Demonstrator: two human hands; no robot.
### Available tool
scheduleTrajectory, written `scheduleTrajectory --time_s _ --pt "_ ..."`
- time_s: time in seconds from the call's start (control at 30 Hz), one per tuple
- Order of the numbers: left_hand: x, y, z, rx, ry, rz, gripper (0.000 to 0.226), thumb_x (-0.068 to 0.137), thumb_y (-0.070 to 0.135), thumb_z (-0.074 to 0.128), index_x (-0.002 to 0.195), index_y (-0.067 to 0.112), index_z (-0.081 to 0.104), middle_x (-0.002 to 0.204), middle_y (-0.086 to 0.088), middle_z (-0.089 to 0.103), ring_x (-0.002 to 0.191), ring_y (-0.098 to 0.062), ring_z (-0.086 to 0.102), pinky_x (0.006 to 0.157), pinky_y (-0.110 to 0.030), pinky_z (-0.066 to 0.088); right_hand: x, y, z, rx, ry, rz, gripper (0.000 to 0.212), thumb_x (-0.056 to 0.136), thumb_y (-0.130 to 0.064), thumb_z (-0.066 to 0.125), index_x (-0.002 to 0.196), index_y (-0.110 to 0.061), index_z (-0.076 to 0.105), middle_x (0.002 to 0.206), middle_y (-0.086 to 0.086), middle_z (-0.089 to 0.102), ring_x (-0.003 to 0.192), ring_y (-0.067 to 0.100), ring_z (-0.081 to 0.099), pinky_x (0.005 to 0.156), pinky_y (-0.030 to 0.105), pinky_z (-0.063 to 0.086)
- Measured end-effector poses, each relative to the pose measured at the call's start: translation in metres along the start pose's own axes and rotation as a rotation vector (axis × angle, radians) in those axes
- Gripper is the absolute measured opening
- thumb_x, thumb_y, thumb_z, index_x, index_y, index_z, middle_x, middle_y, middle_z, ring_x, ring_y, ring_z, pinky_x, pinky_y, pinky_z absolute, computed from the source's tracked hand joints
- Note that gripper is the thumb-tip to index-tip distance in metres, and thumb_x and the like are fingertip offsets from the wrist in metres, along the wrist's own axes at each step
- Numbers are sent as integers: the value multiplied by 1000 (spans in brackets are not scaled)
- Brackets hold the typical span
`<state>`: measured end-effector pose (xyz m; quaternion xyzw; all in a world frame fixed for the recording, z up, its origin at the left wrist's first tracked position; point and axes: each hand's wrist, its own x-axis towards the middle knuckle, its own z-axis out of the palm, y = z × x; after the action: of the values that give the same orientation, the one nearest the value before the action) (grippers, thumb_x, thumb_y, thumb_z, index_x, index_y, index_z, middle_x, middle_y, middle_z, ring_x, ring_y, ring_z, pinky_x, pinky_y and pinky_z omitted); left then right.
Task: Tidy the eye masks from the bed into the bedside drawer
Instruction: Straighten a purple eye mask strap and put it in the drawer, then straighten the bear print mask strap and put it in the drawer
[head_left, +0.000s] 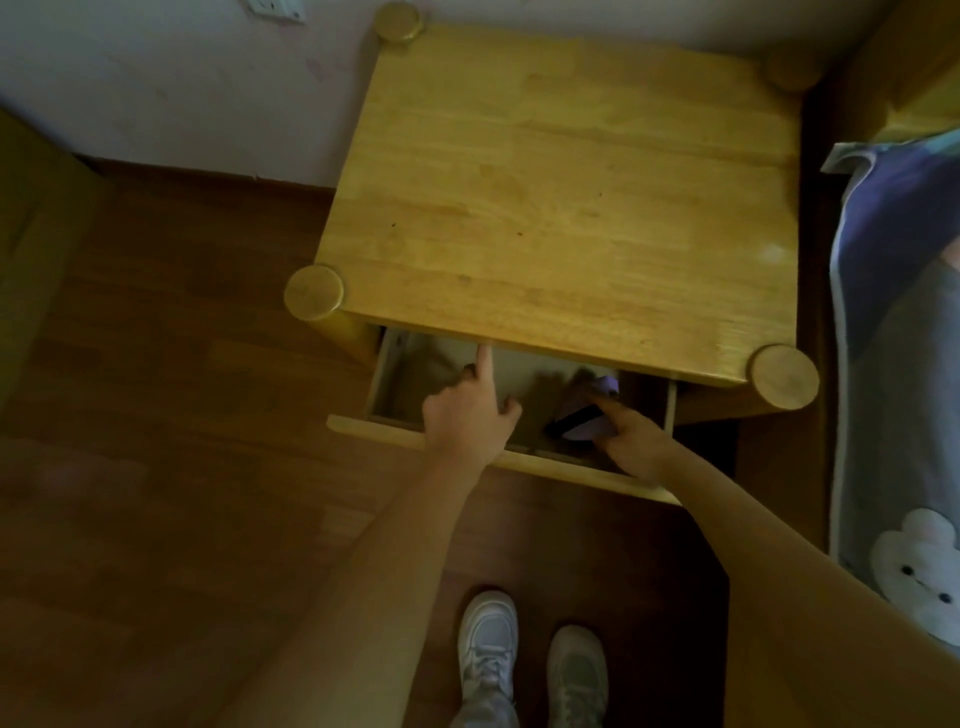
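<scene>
- Drawer (395, 425) of the wooden nightstand (561, 208) is pulled partway out; its front rail faces the person.
- Left hand (470, 415) is over the drawer's left-middle: index finger straight, tip at the underside edge of the nightstand top, other fingers curled in. Holds nothing.
- Right hand (631, 436) reaches into the drawer's right part, fingers on a purple eye mask (587, 426) with a black strap. Looks like a pinch, but the drawer is dark and the fingertips are partly hidden, so I can't tell for sure.
- Mask is inside the drawer, right side, near the front rail. More purple fabric shows just behind it, under the tabletop edge; can't tell if that's the same mask or a second one.
- Bed (904, 364) with a bunny-print cover sits just right of the nightstand.
- White sneakers (530, 660) on the wood floor, below the drawer.
</scene>
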<state>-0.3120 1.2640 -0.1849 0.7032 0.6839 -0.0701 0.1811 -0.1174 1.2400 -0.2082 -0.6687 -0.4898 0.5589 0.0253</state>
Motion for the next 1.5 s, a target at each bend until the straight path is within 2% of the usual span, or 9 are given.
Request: scheduleTrajectory --time_s 0.13,0.3,0.47,0.7,0.83,0.97,1.17,1.3,1.5 --pt "-1 0 -1 22 -22 4 75 94 49 46 150 19 8 100 -7 64 78 -25 64 60 -30 40 -6 8 1 -194 17 74 58 97 -18 48 149 -20 23 151 13 36 135 31 39 106 35 35" --pt "-3 2 0 99 -27 63 62 98 46 38 150 25 14 77 -3 52 62 -20 49 58 -30 35 -18 0 0 -257 74 37 50 99 -18 42 147 -18 30 157 9 26 138 32 35 107 37 36" --pt "-8 12 -5 201 15 165 45 101 47 27 133 18 41 92 -6 68 79 -25 66 60 -29 35 -61 -5 0 -45 158 -8 46 94 -20 52 139 -24 45 136 7 54 111 22 57 84 28 44" --pt "-37 76 -52 -79 173 378 24 95 42 47 102 24 61 77 3 70 66 -20 65 47 -26 30 -141 -10 -38 123 247 -144 41 90 -10 55 129 -23 53 107 -11 65 94 6 63 85 23 51" --pt "-51 117 -86 -563 -148 430 13 96 33 50 96 30 62 81 13 70 72 -6 66 63 -35 52 -186 -12 -65 202 337 -173 26 93 -16 55 116 -25 61 102 -11 68 95 -2 61 77 7 45" --pt "-73 194 -116 -690 -353 622 11 93 32 52 93 37 62 80 13 71 74 -4 68 77 -41 56 -255 22 -106 364 507 -129 23 90 -8 58 108 -20 66 94 -7 72 88 2 65 76 13 47" --pt "-119 310 -106 -701 -466 733 12 79 38 54 85 46 60 76 9 72 78 -15 70 82 -47 55 -338 100 -132 703 801 -2 29 87 4 59 108 -16 65 92 5 75 82 0 67 79 15 47" --pt "-145 369 -78 -634 -520 777 14 79 35 54 81 48 60 77 15 72 80 -11 69 86 -42 53 -368 153 -141 962 922 57 40 87 9 57 122 -11 56 97 16 68 66 -6 63 60 6 45" --pt "-162 411 -42 -526 -437 778 23 86 29 60 109 31 60 110 10 67 99 -8 63 90 -40 52 -385 214 -142 1085 931 139 60 87 0 61 139 -23 41 113 4 66 88 8 65 65 13 46"
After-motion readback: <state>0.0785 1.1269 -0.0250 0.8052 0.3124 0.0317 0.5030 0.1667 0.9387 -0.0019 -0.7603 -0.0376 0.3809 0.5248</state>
